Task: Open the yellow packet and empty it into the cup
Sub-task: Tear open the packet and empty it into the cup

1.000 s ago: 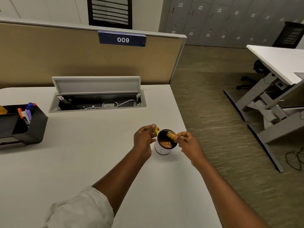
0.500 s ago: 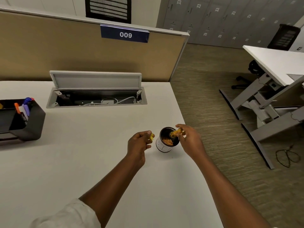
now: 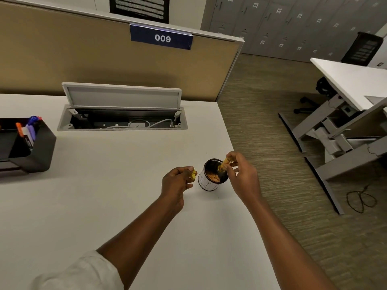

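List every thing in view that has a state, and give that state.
yellow packet: torn open, tilted mouth-down over the cup
torn-off piece: pinched in the left hand
cup: upright, brown contents inside
left hand: closed on the piece
right hand: pinching the packet
cable hatch lid: raised open
black organiser: holding pens

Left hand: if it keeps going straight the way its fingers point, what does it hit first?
The left hand points right, pinching a torn yellow piece. Straight on, it would likely meet the cup first, at its near wall. A small gap shows between them; depth is unclear from this one view.
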Motion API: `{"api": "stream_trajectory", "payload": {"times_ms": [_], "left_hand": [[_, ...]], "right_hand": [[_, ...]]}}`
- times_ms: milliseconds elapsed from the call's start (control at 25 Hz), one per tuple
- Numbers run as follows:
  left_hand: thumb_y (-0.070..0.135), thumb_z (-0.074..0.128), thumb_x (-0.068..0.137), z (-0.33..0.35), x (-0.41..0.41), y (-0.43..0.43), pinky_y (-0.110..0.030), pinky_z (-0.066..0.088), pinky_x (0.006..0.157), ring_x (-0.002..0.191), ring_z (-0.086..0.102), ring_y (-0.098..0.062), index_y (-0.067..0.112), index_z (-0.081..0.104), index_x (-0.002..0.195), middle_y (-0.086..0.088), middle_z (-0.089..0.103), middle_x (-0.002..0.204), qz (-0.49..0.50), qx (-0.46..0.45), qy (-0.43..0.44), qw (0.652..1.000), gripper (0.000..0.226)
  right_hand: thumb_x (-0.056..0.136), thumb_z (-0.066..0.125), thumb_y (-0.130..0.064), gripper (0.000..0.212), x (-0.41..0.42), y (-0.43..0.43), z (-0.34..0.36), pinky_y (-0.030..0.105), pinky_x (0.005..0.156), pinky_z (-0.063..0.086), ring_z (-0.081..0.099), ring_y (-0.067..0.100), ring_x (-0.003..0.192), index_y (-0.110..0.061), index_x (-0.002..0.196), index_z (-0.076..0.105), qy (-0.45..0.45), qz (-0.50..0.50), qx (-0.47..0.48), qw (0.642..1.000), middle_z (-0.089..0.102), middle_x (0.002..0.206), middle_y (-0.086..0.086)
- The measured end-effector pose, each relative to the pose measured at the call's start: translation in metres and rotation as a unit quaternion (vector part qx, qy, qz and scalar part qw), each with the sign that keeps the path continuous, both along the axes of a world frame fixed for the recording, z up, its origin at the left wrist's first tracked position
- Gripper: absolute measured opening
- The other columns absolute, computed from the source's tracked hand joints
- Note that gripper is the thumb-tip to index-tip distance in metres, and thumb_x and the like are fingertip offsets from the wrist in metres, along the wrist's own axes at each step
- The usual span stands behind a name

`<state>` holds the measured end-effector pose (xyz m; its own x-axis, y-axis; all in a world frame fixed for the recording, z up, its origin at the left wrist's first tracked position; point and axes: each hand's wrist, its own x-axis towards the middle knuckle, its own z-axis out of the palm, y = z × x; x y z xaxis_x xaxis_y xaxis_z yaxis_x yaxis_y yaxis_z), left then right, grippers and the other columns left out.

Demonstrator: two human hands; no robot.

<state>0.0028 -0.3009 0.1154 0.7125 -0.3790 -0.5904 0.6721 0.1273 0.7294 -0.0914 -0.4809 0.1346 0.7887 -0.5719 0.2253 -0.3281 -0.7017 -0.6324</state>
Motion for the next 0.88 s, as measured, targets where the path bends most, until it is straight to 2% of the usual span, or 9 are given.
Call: {"api": "stream_trajectory", "payload": {"times_ms": [160,320,360,440,480,520,600,640,880], "left_hand": [[0.014,0.071,0.089,-0.002,-0.004,-0.001,-0.031,0.054,0.07,0.079,0.065,-0.021,0.012,0.073,0.089,-0.014,0.077,0.098,-0.003,0.002,0.002,1.0,0.003],[0.014,0.071,0.089,-0.004,-0.008,-0.002,-0.031,0.054,0.07,0.082,0.066,-0.022,0.012,0.073,0.089,-0.017,0.076,0.101,-0.006,0.015,0.002,1.0,0.003],[0.013,0.071,0.089,-0.004,-0.008,-0.002,-0.031,0.054,0.069,0.082,0.066,-0.022,0.012,0.073,0.089,-0.017,0.076,0.101,-0.007,0.016,0.002,1.0,0.003],[0.013,0.071,0.089,-0.005,-0.009,-0.001,-0.031,0.054,0.068,0.082,0.066,-0.023,0.012,0.073,0.089,-0.017,0.076,0.101,-0.007,0.017,0.003,1.0,0.003],[0.013,0.071,0.089,-0.006,-0.01,-0.001,-0.031,0.054,0.068,0.081,0.066,-0.023,0.013,0.073,0.089,-0.017,0.076,0.1,-0.007,0.018,0.003,1.0,0.003],[0.013,0.071,0.089,-0.007,-0.01,-0.001,-0.031,0.054,0.068,0.081,0.066,-0.023,0.013,0.074,0.089,-0.016,0.076,0.099,-0.007,0.02,0.003,1.0,0.003],[0.012,0.07,0.089,-0.007,-0.012,-0.001,-0.031,0.054,0.067,0.08,0.066,-0.023,0.013,0.074,0.088,-0.015,0.076,0.095,-0.01,0.022,0.006,1.0,0.003],[0.012,0.07,0.089,-0.008,-0.013,-0.002,-0.031,0.054,0.067,0.079,0.066,-0.022,0.012,0.074,0.087,-0.014,0.076,0.094,-0.01,0.02,0.006,1.0,0.004],[0.011,0.07,0.089,-0.007,-0.018,-0.003,-0.032,0.055,0.068,0.08,0.067,-0.024,0.009,0.073,0.09,-0.02,0.075,0.097,-0.013,0.019,0.005,1.0,0.004]], "right_hand": [[0.093,0.069,-0.012,0.03,-0.005,0.009,-0.003,0.023,0.078,0.055,0.066,0.01,0.09,-0.023,0.118,0.058,-0.063,-0.01,-0.039,0.997,0.07,0.102,-0.009],[0.093,0.07,-0.01,0.026,-0.008,0.015,-0.012,0.039,0.077,0.059,0.069,0.018,0.089,-0.014,0.118,0.063,-0.039,0.0,-0.048,0.998,0.072,0.105,0.001],[0.094,0.069,-0.012,0.027,-0.007,0.013,-0.012,0.035,0.076,0.059,0.069,0.018,0.089,-0.015,0.12,0.062,-0.045,-0.012,-0.05,0.998,0.072,0.107,0.002],[0.095,0.067,-0.016,0.031,-0.008,0.008,-0.009,0.016,0.075,0.054,0.068,0.014,0.088,-0.019,0.125,0.059,-0.072,-0.033,-0.058,0.995,0.071,0.111,0.001],[0.095,0.067,-0.017,0.033,-0.009,0.007,-0.01,0.011,0.076,0.051,0.067,0.012,0.088,-0.019,0.127,0.058,-0.081,-0.032,-0.063,0.994,0.07,0.113,0.0],[0.096,0.067,-0.015,0.033,-0.008,0.007,-0.011,0.013,0.078,0.052,0.067,0.012,0.089,-0.017,0.127,0.059,-0.083,-0.023,-0.066,0.994,0.07,0.115,0.001],[0.095,0.068,-0.011,0.031,-0.01,0.011,-0.018,0.031,0.08,0.059,0.068,0.017,0.092,-0.012,0.125,0.062,-0.072,-0.007,-0.063,0.995,0.071,0.114,0.005],[0.095,0.068,-0.01,0.029,-0.01,0.012,-0.02,0.034,0.08,0.059,0.069,0.018,0.093,-0.011,0.124,0.063,-0.074,-0.01,-0.064,0.995,0.071,0.113,0.006],[0.095,0.067,-0.01,0.029,-0.01,0.011,-0.018,0.032,0.08,0.059,0.069,0.015,0.092,-0.015,0.123,0.062,-0.084,-0.027,-0.033,0.996,0.071,0.111,0.002]]}}
